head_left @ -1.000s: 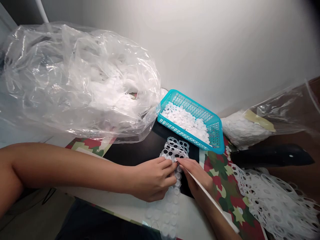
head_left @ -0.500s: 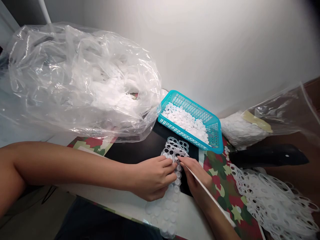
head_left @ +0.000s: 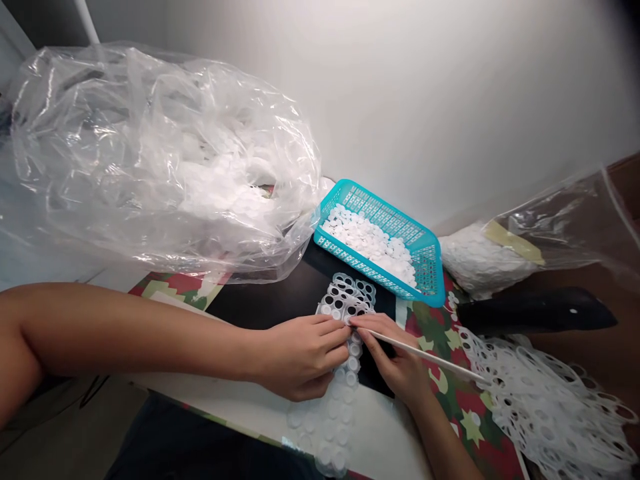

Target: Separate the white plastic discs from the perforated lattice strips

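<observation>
A translucent plastic strip (head_left: 333, 430) with rows of round white caps runs toward me across the table. Its far part (head_left: 345, 287) has open round holes and lies partly folded. My left hand (head_left: 305, 357) rests over the strip, fingers curled and pinched on its edge near the caps. In my right hand (head_left: 400, 363) is a thin white stick (head_left: 440, 361), gripped near its tip, which meets the strip by my left fingertips. The left fingertips' exact contact is partly hidden.
Behind the strip stands a turquoise basket (head_left: 367, 275) of small white discs (head_left: 370, 243). A large clear plastic bag (head_left: 165, 153) fills the left. At right are a filled bag (head_left: 490, 257), a black object (head_left: 540, 310) and a heap of holed white strips (head_left: 560, 407).
The stick has swung from a steep slant toward me to a flatter angle pointing right. My right hand has turned with it, while my left hand stays nearly in place.
</observation>
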Demonstrator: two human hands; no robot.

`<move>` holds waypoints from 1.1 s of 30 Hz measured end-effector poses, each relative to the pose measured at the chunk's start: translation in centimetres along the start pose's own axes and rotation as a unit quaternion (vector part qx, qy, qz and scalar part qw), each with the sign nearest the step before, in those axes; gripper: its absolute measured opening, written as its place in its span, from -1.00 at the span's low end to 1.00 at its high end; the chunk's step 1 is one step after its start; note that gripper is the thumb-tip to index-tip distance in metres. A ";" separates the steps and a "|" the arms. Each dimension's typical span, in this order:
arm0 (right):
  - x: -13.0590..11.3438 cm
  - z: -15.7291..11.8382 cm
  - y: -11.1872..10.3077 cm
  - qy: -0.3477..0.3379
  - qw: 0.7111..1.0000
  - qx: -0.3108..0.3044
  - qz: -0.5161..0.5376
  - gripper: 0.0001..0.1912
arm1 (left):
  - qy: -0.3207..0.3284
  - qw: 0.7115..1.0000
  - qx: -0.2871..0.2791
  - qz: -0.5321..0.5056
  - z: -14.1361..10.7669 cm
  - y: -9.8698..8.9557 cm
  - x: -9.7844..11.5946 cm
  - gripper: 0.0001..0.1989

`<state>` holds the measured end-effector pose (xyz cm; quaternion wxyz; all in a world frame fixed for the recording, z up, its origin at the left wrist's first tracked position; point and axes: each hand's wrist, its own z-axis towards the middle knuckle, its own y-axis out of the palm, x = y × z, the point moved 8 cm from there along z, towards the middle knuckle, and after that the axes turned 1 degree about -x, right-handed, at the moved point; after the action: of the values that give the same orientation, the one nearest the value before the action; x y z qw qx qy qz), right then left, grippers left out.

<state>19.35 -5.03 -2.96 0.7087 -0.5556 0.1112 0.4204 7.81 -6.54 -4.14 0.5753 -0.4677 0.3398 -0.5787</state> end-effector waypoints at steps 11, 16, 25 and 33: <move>-0.3 -0.1 0.6 -0.028 0.999 -0.018 -0.032 -0.74 | 0.005 1.000 0.018 0.021 -0.1 -0.2 0.3 -0.72; -0.2 -0.3 0.4 -0.015 0.999 -0.034 -0.039 -0.76 | 0.006 1.000 0.020 0.017 -0.1 -0.1 0.3 -0.70; -1.5 -0.3 0.7 -0.127 0.985 -0.024 -0.112 -0.70 | 0.008 1.000 0.018 0.019 -0.1 0.0 0.2 -0.70; -0.1 -0.6 -1.0 -0.015 0.993 0.060 -0.099 -0.72 | 0.008 1.000 0.018 0.021 -0.2 0.1 0.3 -0.66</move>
<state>20.18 -5.62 -2.43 0.7803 -0.5143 0.0696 0.3489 7.70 -6.84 -4.25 0.5928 -0.4454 0.3439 -0.5762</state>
